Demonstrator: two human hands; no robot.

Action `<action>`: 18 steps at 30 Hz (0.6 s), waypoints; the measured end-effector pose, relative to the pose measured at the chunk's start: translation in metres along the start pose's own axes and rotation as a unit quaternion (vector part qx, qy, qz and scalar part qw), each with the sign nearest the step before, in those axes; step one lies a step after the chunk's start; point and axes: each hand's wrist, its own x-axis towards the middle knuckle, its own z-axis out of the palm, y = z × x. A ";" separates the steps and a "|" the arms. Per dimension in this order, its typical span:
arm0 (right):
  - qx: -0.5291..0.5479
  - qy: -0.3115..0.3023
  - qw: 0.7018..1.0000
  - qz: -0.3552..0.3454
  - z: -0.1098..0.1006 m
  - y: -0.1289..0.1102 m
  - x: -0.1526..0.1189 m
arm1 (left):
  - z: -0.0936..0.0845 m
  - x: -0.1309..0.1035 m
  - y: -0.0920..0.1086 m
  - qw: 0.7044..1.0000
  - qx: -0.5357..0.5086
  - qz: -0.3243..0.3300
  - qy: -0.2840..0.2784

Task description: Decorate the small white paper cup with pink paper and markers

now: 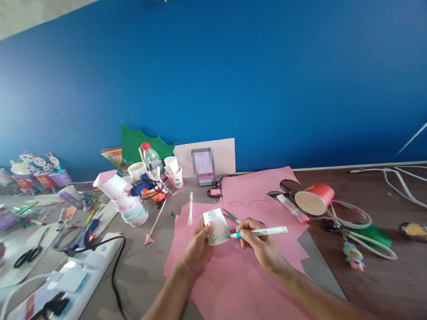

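Note:
My left hand (202,241) grips a small white paper cup (217,225) by its left side, over the pink paper. Greenish marks run along the cup's lower part, and a small green shape shows near its top. In my right hand (257,241) is a white marker (269,231) with a teal end, its tip at the cup's lower right edge. Beneath both hands lie overlapping sheets of pink paper (242,298). Just behind the cup, a pair of scissors (232,216) rests on the paper, partly hidden.
On the left stand stacked paper cups (133,213), a plastic bottle (152,158), black scissors (28,254) and a white power strip (89,277) with a dark cable. To the right lie a red paper cup (321,197), a pink-white marker (293,208) and white cables (400,182). A phone (203,167) leans at the back.

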 end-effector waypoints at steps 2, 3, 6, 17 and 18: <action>0.002 0.002 1.000 0.002 0.000 -0.001 0.001 | -0.002 0.001 -0.002 1.000 -0.004 -0.001 0.000; 0.003 0.004 1.000 0.004 0.000 -0.001 0.001 | -0.003 0.001 -0.002 1.000 -0.006 -0.003 0.002; 0.003 0.013 1.000 0.014 -0.001 0.000 0.002 | -0.004 0.002 -0.004 1.000 -0.014 -0.006 0.008; 0.005 0.004 1.000 0.020 0.002 0.002 -0.002 | -0.003 0.001 -0.001 1.000 -0.006 -0.003 0.010; 0.006 0.002 1.000 0.022 0.002 0.002 -0.003 | -0.003 0.001 -0.001 1.000 -0.004 0.000 0.007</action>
